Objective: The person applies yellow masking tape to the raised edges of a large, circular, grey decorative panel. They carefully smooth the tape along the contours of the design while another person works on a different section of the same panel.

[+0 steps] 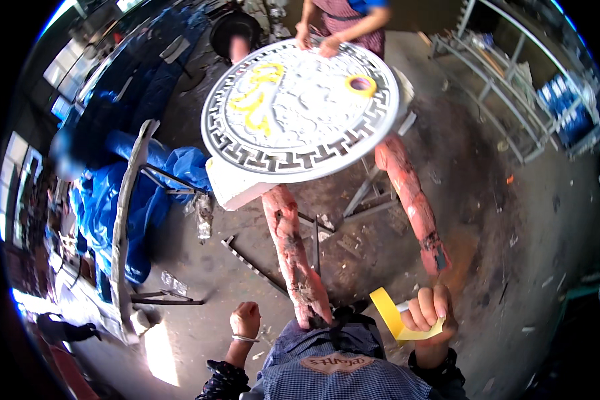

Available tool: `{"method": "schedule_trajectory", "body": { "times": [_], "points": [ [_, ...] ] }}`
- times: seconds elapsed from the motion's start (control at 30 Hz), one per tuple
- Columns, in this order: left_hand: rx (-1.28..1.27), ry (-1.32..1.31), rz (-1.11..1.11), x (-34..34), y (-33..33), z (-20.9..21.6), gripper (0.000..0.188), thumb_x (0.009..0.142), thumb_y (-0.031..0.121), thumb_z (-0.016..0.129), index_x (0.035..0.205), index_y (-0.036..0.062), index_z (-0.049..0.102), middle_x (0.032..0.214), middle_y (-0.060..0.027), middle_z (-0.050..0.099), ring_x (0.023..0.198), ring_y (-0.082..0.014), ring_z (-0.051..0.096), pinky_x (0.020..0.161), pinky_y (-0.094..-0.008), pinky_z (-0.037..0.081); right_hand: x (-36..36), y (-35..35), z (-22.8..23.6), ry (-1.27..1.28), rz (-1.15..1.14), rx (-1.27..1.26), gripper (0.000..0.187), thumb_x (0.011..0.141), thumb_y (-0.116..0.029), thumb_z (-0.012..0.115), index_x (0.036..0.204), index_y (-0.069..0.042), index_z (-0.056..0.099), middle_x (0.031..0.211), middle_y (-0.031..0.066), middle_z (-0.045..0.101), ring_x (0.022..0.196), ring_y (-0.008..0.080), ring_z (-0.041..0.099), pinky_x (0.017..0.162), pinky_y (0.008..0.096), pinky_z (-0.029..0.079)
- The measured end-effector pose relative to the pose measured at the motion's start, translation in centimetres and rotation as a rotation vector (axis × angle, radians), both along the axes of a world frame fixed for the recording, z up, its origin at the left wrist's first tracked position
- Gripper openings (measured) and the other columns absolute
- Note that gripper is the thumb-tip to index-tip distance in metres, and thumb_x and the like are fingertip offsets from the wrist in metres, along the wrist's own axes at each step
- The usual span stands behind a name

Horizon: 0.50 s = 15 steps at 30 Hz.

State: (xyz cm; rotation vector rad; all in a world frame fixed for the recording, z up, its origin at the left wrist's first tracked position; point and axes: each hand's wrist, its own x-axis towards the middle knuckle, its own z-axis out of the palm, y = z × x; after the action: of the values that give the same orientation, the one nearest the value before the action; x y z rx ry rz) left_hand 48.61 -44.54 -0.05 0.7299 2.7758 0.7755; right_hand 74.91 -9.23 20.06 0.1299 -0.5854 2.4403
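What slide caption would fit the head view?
Right hand gripping yellow tape, left hand curled, a co-worker's hands at the far edge of a round patterned panel.

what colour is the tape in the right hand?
Yellow: the tape in the right hand looks paler along its lower part. Best seen in the head view.

Lettering shows — one short line, upside down in this view — on the pale brownish patch (336, 363) of the blue checked apron (340, 388).
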Motion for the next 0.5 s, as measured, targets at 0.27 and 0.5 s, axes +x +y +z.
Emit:
{"method": "schedule_trajectory", "body": {
  "times": [0.27,0.5],
  "points": [
    [0.026,0.057,0.108,3.7,3.2,3.0,0.044,0.083,-0.003,0.063,0.124,0.0124,0.072,0.094,-0.0129,0.072,0.08,-0.0346,0.072,0.069,-0.0457,0.058,-1.1,0.7,1.0,0.032,0.145,-0.046,0.028,0.094,-0.016,0.081,0.092,-0.011,0.053,0.085,0.0024,0.052,0.07,0.0139,0.05,0.063,0.0301,0.04],
    [0.045,0.083,0.309,11.6,1.2,0.6,0.046,0.08,-0.015,0.054,0.119,0.0029,0.069,0.12,-0.0216,0.071,0.092,-0.0325,0.076,0.076,-0.0412,0.062,-1.4,7.1,1.4,0.002,0.571,0.008,0.026,0.096,-0.017,0.079,0.094,-0.009,0.054,0.087,0.0036,0.05,0.074,0.0147,0.048,0.067,0.0312,0.037]
  ]
}}
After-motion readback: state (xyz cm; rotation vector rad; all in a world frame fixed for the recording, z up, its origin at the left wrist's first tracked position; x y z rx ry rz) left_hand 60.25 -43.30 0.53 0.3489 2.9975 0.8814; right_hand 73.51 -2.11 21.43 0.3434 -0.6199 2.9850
